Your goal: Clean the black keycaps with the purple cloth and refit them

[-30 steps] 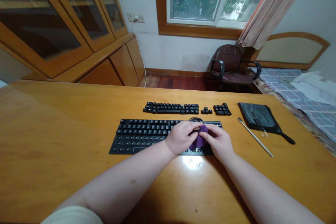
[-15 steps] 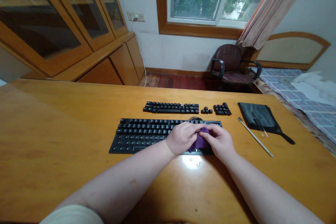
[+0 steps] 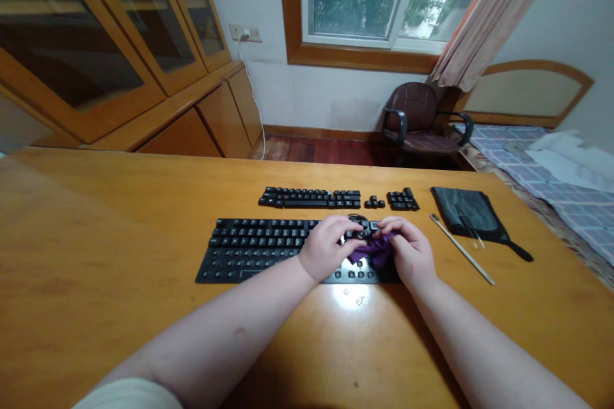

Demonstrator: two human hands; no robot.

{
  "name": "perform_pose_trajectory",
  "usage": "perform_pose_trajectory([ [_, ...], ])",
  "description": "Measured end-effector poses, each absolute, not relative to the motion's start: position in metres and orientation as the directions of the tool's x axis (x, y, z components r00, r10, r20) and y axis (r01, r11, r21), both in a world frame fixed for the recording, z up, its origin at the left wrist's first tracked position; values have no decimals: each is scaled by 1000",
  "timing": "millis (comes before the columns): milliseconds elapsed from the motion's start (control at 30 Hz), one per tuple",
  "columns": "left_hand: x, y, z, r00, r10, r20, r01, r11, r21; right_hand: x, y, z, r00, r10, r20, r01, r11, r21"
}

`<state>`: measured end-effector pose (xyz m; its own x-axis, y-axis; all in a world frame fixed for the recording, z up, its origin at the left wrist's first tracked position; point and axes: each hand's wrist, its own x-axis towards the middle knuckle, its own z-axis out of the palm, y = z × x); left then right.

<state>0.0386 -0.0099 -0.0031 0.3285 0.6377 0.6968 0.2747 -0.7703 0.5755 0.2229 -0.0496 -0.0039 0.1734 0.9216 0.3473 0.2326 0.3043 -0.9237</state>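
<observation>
A black keyboard (image 3: 259, 243) lies on the desk in front of me. Its upper rows carry keycaps, while bare switches show in the lower rows. Over its right part is my left hand (image 3: 327, 248), thumb and fingers apart in a curve, with dark keys visible between them. My right hand (image 3: 412, 252) pinches a crumpled purple cloth (image 3: 378, 251) that rests on the keyboard's right end. The hands partly cover the keys there. Behind the keyboard, loose black keycaps (image 3: 311, 198) are laid out in rows, with smaller groups of keycaps (image 3: 403, 200) to their right.
On the right are a thin pale-handled brush (image 3: 463, 250) and a dark pouch (image 3: 467, 211) with a thin wire tool on it. The wooden desk (image 3: 119, 236) ends at a far edge. Beyond stand a chair (image 3: 417, 116), a bed and a glass-door cabinet (image 3: 125, 45).
My hands have moved apart. The left fingers have come off the purple cloth and spread, while the cloth stays with my right hand and looks looser. The view has shifted slightly.
</observation>
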Motion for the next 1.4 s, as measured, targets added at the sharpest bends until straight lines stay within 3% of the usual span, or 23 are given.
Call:
perform_pose_trajectory([
  [133, 38, -10, -1, 366, 639, 676, 300, -769, 564, 220, -54, 1, 97, 922, 375, 374, 315, -872],
  [233, 38, -9, 0, 401, 616, 678, 305, -788, 535, 213, -58, 7, 58, 949, 308, 481, 244, -842],
  [500, 38, -11, 1, 510, 626, 589, 379, -779, 500, 205, -52, 7, 106, 978, 179, 544, 94, -834],
  [633, 39, -11, 2, 547, 674, 496, 471, -738, 483, 221, -63, 34, 136, 930, 343, 642, 180, -745],
  [733, 41, -11, 0, 549, 689, 474, 522, -725, 449, 244, -79, 72, 59, 833, 551, 716, 349, -605],
  [800, 41, -10, -2, 533, 704, 469, 552, -710, 437, 261, -83, 88, -9, 818, 576, 767, 375, -521],
  [1067, 41, -9, -5, 512, 730, 453, 582, -683, 442, 292, -49, 39, -249, 959, 133, 885, 281, -371],
  [1233, 42, -8, -6, 511, 730, 454, 572, -683, 455, 295, -43, 25, -327, 942, 79, 857, 331, -396],
  [1400, 41, -8, -5, 505, 729, 463, 568, -684, 458, 295, -42, 23, -299, 952, 71, 869, 302, -392],
])
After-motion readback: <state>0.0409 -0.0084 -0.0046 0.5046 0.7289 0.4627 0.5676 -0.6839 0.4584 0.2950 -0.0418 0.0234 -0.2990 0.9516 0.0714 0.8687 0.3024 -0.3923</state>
